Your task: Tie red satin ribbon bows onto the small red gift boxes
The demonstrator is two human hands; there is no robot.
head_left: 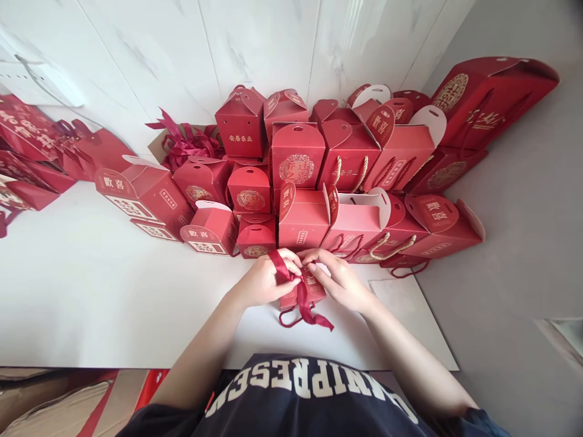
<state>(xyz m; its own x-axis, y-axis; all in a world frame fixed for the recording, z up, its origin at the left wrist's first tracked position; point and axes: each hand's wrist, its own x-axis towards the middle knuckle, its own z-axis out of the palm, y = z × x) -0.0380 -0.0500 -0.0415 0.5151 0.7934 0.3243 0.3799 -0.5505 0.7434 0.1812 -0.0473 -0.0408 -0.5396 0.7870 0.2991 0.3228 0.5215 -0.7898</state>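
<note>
- Working with two hands at one small red box [289, 300], glossy printed card, folded flaps on top; it sits on the white surface [68, 291], near my side, between my hands.
- My left hand [264, 282]: curled, thumb and fingers pinching one dark red ribbon [303, 297], satiny and flat; one band wraps over my fingers, loose tail hangs down the box front.
- My right hand [341, 280]: fingers bent, tips at the box top; can't tell if it grips anything.
- One twisted red cord handle [288, 323] droops from the box's near side.
- Stacked red boxes [298, 155] behind, card, rounded flaps, gold print; overlapping, exact count can't tell. Three white pattern squares [136, 208] show at left.
- One large red box [492, 100], at the right by the grey wall [514, 261].
- One brown carton [157, 147], crumpled ribbon heap [194, 144] inside.
- One white power strip [40, 84], upper left.
</note>
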